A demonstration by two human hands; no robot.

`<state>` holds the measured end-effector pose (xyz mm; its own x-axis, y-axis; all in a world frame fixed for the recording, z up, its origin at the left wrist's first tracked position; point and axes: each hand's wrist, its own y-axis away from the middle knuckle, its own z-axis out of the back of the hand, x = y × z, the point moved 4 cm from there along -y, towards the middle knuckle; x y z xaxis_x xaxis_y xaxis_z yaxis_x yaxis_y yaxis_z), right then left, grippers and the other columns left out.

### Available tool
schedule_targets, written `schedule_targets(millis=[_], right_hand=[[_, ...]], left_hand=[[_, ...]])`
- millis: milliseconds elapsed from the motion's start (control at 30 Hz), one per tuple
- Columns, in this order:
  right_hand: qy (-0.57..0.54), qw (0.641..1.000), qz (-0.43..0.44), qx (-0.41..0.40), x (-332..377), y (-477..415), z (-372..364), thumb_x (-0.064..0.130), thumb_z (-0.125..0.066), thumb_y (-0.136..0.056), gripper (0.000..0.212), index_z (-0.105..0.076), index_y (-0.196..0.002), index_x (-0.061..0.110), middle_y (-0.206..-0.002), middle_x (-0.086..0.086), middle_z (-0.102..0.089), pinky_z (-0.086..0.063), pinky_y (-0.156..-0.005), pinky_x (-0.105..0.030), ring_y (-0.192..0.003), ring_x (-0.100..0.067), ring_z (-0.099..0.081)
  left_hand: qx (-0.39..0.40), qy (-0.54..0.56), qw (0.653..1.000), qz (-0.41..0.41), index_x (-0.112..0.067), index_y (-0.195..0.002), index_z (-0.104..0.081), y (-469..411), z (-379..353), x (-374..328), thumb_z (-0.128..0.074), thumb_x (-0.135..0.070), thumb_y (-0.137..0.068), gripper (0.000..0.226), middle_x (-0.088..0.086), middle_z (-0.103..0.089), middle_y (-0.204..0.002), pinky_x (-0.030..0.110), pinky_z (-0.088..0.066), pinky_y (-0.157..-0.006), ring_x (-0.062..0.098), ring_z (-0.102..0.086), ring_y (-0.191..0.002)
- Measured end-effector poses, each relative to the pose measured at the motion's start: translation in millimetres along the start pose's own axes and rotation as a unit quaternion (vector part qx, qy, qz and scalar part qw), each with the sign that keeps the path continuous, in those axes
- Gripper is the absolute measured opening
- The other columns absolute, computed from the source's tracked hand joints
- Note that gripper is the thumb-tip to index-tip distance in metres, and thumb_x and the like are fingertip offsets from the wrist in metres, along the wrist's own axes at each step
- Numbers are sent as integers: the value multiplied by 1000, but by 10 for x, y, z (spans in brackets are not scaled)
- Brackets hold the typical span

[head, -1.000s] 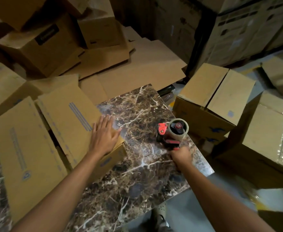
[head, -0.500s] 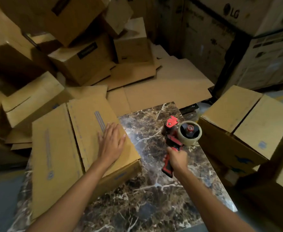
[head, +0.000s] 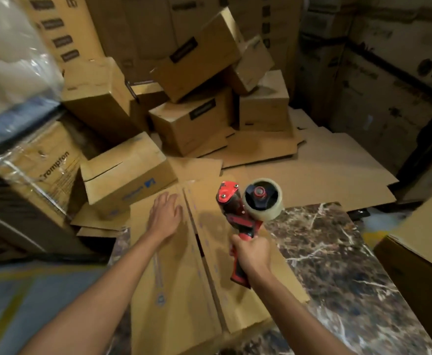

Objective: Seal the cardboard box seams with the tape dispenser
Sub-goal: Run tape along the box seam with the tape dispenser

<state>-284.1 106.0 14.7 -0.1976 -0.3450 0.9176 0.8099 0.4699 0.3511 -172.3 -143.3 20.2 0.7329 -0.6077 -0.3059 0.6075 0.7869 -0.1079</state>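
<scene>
A brown cardboard box (head: 174,285) lies on a dark marble table (head: 337,265), its two top flaps meeting along a centre seam that gapes a little. My left hand (head: 165,217) rests flat with straight fingers on the left flap near the far end. My right hand (head: 252,254) grips the red handle of a tape dispenser (head: 248,211), which is held in the air above the right flap. Its roll of clear tape faces me, and the red blade guard points away, close to the seam's far end.
Stacked and tumbled cardboard boxes (head: 194,80) fill the back and left. Flattened cardboard sheets (head: 312,170) lie beyond the table. Another open box (head: 419,247) stands at the right edge. Plastic-wrapped cartons (head: 30,160) sit at the left.
My right hand lifted the tape dispenser off the table and carried it left over the box. My left hand slid from the right flap to the left flap. The camera tilted up.
</scene>
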Motion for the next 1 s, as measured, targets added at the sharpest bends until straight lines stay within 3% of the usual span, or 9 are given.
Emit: schedule_targets(millis=[100, 267, 333, 433, 533, 733, 833, 933, 1000], right_hand=[[26, 1000, 8, 7, -82, -9, -403, 30, -63, -63, 29, -63, -58, 1, -53, -7, -67, -53, -57, -42, -53, -26, -65], [83, 996, 4, -17, -287, -22, -572, 30, -76, -67, 42, -45, -43, 15, -42, 0, -43, -34, -49, -36, -46, -18, -44], [92, 996, 12, -21, -368, -68, -555, 35, -75, -65, 36, -51, -50, 13, -46, -7, -52, -43, -51, -43, -48, -22, -50], [86, 996, 25, -19, -438, -133, -526, 34, -76, -65, 31, -61, -67, 6, -63, -14, -67, -51, -60, -49, -62, -34, -64], [66, 998, 13, 4, -482, -184, -506, 37, -76, -59, 42, -64, -70, -2, -67, -19, -69, -54, -66, -54, -71, -41, -68], [13, 996, -16, 87, -393, -270, -443, 21, -71, -61, 19, -75, -68, 5, -76, -22, -74, -54, -81, -59, -83, -49, -69], [26, 993, -18, 112, -340, -332, -300, 6, -71, -73, 9, -70, -68, -2, -76, -27, -72, -55, -80, -55, -79, -46, -70], [49, 991, -15, 125, -291, -368, -124, -7, -64, -80, 4, -62, -84, -8, -76, -29, -71, -55, -69, -44, -67, -35, -67], [63, 989, -16, 131, -247, -361, -20, -7, -63, -80, 2, -62, -81, -6, -75, -29, -71, -54, -59, -35, -59, -29, -65]], left_hand=[[35, 1, 999, -11, -8, -142, -41, -225, -80, 280, -47, -25, -99, 47, 20, -36, -148, 44, -33, -111, 36, -32, -137], [31, 71, 996, -35, -8, -147, -34, -552, -52, 489, -53, -30, -96, 58, 12, -37, -150, 38, -31, -111, 28, -36, -137], [32, 80, 995, -49, -11, -148, -33, -680, -43, 544, -53, -37, -96, 62, 10, -35, -152, 40, -28, -112, 27, -33, -139], [110, 38, 992, -54, -24, -152, -24, -765, -226, 763, -52, -61, -88, 79, 6, -27, -158, 48, -19, -116, 28, -22, -145], [125, -17, 991, -53, -33, -151, -23, -712, -410, 924, -37, -82, -79, 88, 7, -36, -152, 49, -23, -112, 27, -31, -140], [90, -89, 992, -26, -38, -152, -12, -416, -437, 972, -17, -84, -82, 84, 14, -46, -136, 45, -30, -102, 30, -41, -125], [85, -96, 991, 28, -36, -153, -11, -130, -399, 937, -13, -83, -82, 84, 15, -45, -136, 45, -32, -100, 30, -40, -125], [70, -95, 990, 84, -33, -152, -13, 252, -379, 827, -13, -82, -83, 85, 16, -45, -137, 47, -30, -102, 31, -39, -127], [63, -75, 988, 121, -31, -152, -14, 520, -369, 748, -15, -81, -84, 86, 18, -39, -143, 49, -27, -106, 34, -34, -132]])
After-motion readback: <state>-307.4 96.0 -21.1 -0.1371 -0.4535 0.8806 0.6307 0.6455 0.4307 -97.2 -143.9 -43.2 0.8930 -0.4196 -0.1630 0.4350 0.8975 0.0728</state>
